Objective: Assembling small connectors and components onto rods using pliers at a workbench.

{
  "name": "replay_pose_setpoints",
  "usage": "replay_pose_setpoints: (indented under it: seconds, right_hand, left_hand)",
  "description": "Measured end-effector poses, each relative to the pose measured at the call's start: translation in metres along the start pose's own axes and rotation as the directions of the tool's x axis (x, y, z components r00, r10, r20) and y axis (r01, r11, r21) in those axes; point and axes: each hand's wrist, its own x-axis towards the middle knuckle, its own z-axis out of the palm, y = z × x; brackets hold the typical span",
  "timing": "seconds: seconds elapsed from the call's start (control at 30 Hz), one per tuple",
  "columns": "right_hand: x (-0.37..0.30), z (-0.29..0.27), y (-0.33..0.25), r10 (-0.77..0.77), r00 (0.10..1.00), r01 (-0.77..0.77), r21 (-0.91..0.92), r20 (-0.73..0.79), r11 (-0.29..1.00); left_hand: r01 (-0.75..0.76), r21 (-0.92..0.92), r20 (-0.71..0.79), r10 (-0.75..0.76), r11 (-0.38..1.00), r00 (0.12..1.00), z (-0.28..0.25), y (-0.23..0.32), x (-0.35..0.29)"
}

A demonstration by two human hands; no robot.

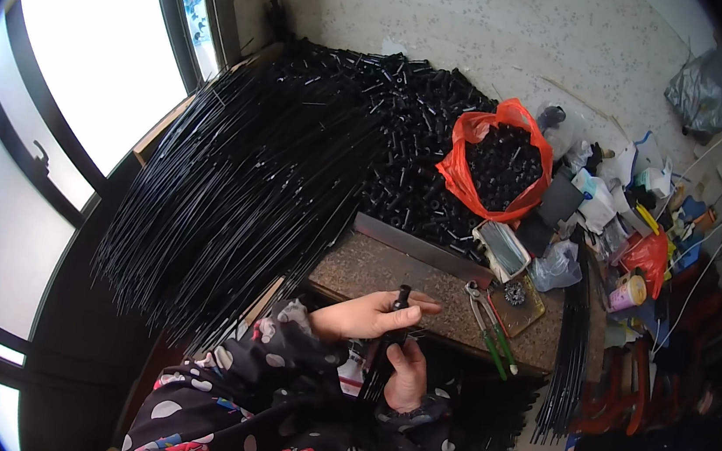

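Slim black tubular piece with a flared tip (pixel 404 295) lay between both hands

It sat at 5 o'clock from the view's centre. The right hand (pixel 405 382) appeared to grasp its lower part; the left hand (pixel 369 314) lay against it, fingers outstretched, its grip unclear. The step seemed to be two-handed handling; the next move likely called for a steady right-hand hold. Long thin black rods (pixel 233 186) lay at 10 o'clock from the piece.

Hands (pixel 365 317) on a black tubular part (pixel 402 299), long black rods (pixel 223 202) leftward, red bag (pixel 460 181) beyond.
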Motion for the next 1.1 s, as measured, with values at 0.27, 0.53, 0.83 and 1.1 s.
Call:
replay_pose_setpoints:
  seconds: [0.27, 0.53, 0.83, 1.1]
  right_hand:
    - [-0.004, -0.001, -0.011, 0.098, 0.993, -0.101, 0.04, 0.062, 0.994]
    - [-0.002, -0.001, -0.006, 0.104, 0.992, -0.103, -0.022, 0.067, 0.994]
    - [0.004, -0.007, -0.005, 0.11, 0.992, -0.112, 0.03, 0.061, 0.993]
    - [0.0, -0.004, -0.002, 0.107, 0.988, -0.114, 0.058, 0.115, 0.992]
  left_hand:
    - [-0.022, -0.131, -0.238, -0.009, 0.991, 0.971, -0.006, 0.016, -0.015]
    - [-0.084, 0.178, -0.21, 0.122, 0.98, 0.97, -0.01, 0.025, -0.022]
    - [-0.062, 0.574, -0.235, 0.236, 0.817, 0.943, -0.005, 0.021, -0.014]
    - [0.014, -0.114, -0.254, -0.043, 0.993, 0.966, 0.001, 0.0, -0.028]
